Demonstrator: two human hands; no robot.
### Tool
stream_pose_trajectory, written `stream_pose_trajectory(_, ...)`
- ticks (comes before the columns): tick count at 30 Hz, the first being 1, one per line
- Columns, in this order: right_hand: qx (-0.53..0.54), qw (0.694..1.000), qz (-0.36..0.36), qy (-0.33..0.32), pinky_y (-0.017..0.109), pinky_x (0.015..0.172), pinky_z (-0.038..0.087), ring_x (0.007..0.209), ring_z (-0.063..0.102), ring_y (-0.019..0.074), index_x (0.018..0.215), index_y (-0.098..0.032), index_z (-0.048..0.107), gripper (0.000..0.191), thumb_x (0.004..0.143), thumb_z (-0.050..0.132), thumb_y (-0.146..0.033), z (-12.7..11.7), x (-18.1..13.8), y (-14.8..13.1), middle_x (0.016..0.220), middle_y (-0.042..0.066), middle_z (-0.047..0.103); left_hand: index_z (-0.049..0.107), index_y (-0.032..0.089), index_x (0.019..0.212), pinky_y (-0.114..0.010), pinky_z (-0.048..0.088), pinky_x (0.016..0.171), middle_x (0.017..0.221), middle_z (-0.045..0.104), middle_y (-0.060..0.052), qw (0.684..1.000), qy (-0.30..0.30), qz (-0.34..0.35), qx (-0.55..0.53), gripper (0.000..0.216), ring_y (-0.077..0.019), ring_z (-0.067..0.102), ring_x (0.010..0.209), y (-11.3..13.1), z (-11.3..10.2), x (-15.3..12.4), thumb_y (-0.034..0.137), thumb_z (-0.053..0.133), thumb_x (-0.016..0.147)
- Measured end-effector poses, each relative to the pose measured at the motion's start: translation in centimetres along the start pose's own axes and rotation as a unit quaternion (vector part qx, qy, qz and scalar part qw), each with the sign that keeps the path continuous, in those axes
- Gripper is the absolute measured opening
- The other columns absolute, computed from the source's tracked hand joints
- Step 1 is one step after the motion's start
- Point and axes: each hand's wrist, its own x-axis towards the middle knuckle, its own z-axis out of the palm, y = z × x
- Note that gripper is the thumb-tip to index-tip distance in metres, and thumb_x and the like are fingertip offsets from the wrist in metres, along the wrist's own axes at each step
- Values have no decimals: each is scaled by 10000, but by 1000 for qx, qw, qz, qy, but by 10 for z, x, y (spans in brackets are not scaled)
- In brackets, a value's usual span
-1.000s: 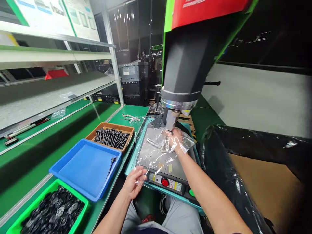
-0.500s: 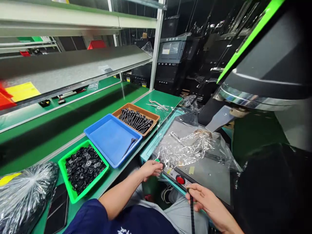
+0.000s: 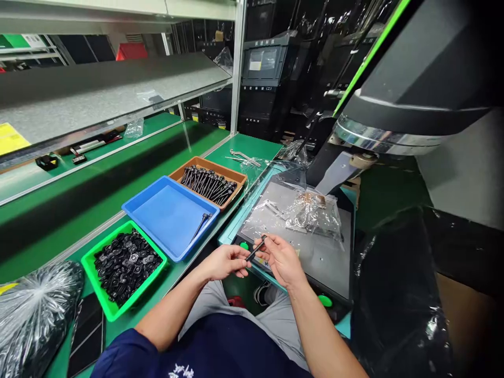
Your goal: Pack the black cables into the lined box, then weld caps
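A short, thin black stick-like piece spans the gap between my hands above the front edge of the machine base. My left hand pinches its lower left end. The fingertips of my right hand close on its upper right end. Its exact kind is too small to make out. Left of my hands, a blue tray contains a few black stemmed parts. The brown tray behind it is full of similar parts with thick heads. Small flat black pieces fill a green tray.
The machine base has green buttons and crumpled clear plastic on top. A large machine head overhangs at right. A phone-like black slab and plastic-wrapped bundle lie left. A wrench lies behind the trays.
My right hand has moved left and up, bringing the black piece to my left hand, which has shifted slightly left from beside the green button. The view has turned a little right.
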Motion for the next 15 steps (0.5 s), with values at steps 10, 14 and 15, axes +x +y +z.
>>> stream_pose_trajectory(10,-74,996,28,29,320,712,550,834,644,199,1065,-176,600,535,689,762,-520,-18,-9,3,988,100,674,596,139,916,-263,506,660,753,658,-36,925,231,64,296,120,-165,669,725,82,-68,25,172,578,802)
stream_pose_trajectory(14,-99,994,47,21,300,669,537,806,631,197,1047,-172,619,530,681,764,-527,-30,-28,8,947,91,675,645,151,898,-279,473,790,890,701,-66,762,376,19,526,137,-184,643,872,130,-114,58,177,581,781)
stream_pose_trajectory(15,-104,993,49,25,303,668,538,808,631,202,1043,-173,625,530,677,762,-532,-33,-33,8,942,91,677,656,154,895,-291,462,821,948,702,-80,744,391,11,541,142,-200,633,928,139,-124,67,185,594,770)
